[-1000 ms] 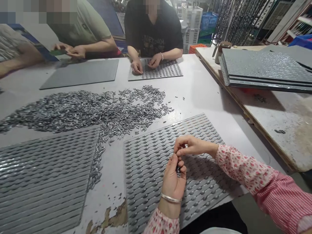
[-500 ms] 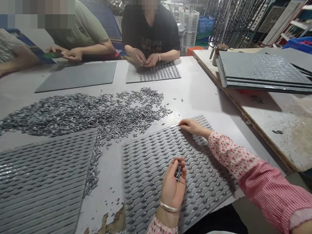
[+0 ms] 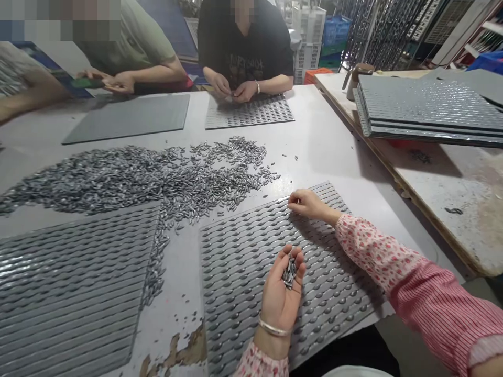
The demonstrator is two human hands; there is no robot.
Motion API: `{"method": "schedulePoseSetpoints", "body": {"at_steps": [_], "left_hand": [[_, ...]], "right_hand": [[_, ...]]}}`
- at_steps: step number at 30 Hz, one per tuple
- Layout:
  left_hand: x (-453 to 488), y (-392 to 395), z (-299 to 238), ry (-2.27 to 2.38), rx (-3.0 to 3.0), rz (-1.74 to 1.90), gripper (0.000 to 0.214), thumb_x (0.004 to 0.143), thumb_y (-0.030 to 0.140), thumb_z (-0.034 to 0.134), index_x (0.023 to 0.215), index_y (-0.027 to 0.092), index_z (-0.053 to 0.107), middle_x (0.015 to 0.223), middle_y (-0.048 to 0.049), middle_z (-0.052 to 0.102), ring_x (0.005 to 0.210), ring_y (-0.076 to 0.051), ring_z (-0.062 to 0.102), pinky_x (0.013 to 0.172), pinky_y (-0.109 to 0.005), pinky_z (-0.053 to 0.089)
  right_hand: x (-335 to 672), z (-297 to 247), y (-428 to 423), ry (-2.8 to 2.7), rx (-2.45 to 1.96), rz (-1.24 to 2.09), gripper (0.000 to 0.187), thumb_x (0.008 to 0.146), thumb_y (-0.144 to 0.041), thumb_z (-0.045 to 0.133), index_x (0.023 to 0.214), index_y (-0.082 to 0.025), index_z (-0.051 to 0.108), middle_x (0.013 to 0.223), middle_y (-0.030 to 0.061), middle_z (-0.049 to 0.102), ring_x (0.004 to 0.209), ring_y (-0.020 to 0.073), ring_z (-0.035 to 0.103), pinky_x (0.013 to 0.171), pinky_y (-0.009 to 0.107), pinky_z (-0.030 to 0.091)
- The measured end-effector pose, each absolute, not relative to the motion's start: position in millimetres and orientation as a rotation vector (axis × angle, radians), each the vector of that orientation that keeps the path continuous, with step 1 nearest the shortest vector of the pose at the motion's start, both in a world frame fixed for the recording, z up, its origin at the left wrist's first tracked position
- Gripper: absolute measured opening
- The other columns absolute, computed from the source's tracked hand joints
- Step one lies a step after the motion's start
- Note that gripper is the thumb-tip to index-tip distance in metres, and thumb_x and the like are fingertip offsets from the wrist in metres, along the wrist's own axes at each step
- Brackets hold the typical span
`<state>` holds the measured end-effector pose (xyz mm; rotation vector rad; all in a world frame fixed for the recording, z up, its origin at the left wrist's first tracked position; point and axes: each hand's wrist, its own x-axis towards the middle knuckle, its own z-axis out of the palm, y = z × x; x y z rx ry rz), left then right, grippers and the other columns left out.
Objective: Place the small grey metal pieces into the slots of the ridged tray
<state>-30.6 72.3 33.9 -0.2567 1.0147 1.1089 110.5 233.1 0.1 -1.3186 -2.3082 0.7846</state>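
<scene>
My left hand [image 3: 280,298], palm up and wearing a bracelet, is cupped around small grey metallic grain-shaped pieces [image 3: 290,273]. It is above a grey ridged board [image 3: 243,272], whose rows carry many such pieces. At the far part of that board, my right hand [image 3: 308,203] has thumb and fingertips pinched together, close to the ridges. Whatever lies between those fingertips is too small or hidden to make out. Beyond the board's left corner spreads a large loose pile of the same pieces [image 3: 118,178].
A second ridged board [image 3: 78,293] lies at the left. Across the table, one person works over a smaller board [image 3: 255,118]; a plain grey sheet [image 3: 129,120] lies near another person. Stacked boards [image 3: 424,107] and a brown-lidded jug [image 3: 356,84] stand on the right-hand table [image 3: 463,173].
The view has shifted slightly. My left hand's fingers have opened a little, showing more pieces in the palm. My right hand stays over the same area, with its fingertips still together.
</scene>
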Motion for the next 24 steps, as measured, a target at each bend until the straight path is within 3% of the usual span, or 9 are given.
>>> {"method": "schedulePoseSetpoints", "body": {"at_steps": [4,8,14,17,21,24], "left_hand": [[-30,73,33,0.995,-0.174,1.144,0.020,0.085,0.007,0.047,0.096,0.011,0.063,0.089,-0.0095,0.067,0.078,-0.015,0.066,0.068,-0.025,0.057],[-26,70,29,1.004,-0.074,1.181,0.019,0.082,0.008,0.051,0.093,0.014,0.067,0.093,-0.0065,0.067,0.083,-0.014,0.064,0.076,-0.029,0.057],[-25,67,27,0.982,-0.037,1.204,0.016,0.081,0.009,0.054,0.088,0.013,0.068,0.102,-0.0072,0.066,0.094,-0.016,0.061,0.085,-0.033,0.054],[-27,68,27,1.010,-0.080,1.178,0.015,0.084,0.015,0.053,0.087,0.011,0.067,0.097,-0.0094,0.067,0.088,-0.017,0.063,0.077,-0.033,0.056],[-29,67,23,1.098,-0.029,1.123,0.010,0.079,0.018,0.063,0.086,0.012,0.065,0.079,-0.0052,0.065,0.064,-0.010,0.062,0.053,-0.018,0.052],[-29,68,22,1.145,-0.031,1.142,0.008,0.075,0.015,0.066,0.082,0.012,0.062,0.072,-0.0017,0.062,0.056,-0.007,0.057,0.047,-0.014,0.048]], "right_hand": [[111,28,197,-2.462,-0.626,1.275,0.015,0.089,-0.025,0.056,0.093,-0.015,0.065,0.086,0.0033,0.060,0.079,0.0133,0.053,0.074,0.024,0.042],[110,44,176,-2.628,-0.494,1.093,0.013,0.088,-0.025,0.060,0.094,-0.016,0.067,0.088,0.0047,0.057,0.083,0.0151,0.051,0.082,0.029,0.039],[104,42,162,-2.707,-0.683,0.852,0.004,0.084,-0.018,0.063,0.084,-0.016,0.066,0.085,0.0053,0.054,0.082,0.0167,0.047,0.074,0.027,0.040],[105,39,159,-2.668,-0.724,0.817,0.005,0.086,-0.017,0.058,0.083,-0.015,0.061,0.085,0.0061,0.053,0.083,0.0174,0.046,0.074,0.028,0.040],[110,38,155,-2.511,-0.726,0.932,0.007,0.089,-0.015,0.052,0.084,-0.014,0.056,0.081,0.0043,0.056,0.077,0.0152,0.048,0.072,0.027,0.040],[111,36,155,-2.380,-0.770,1.138,0.007,0.089,-0.018,0.052,0.084,-0.015,0.056,0.076,0.0015,0.056,0.068,0.0124,0.049,0.063,0.023,0.040]]}}
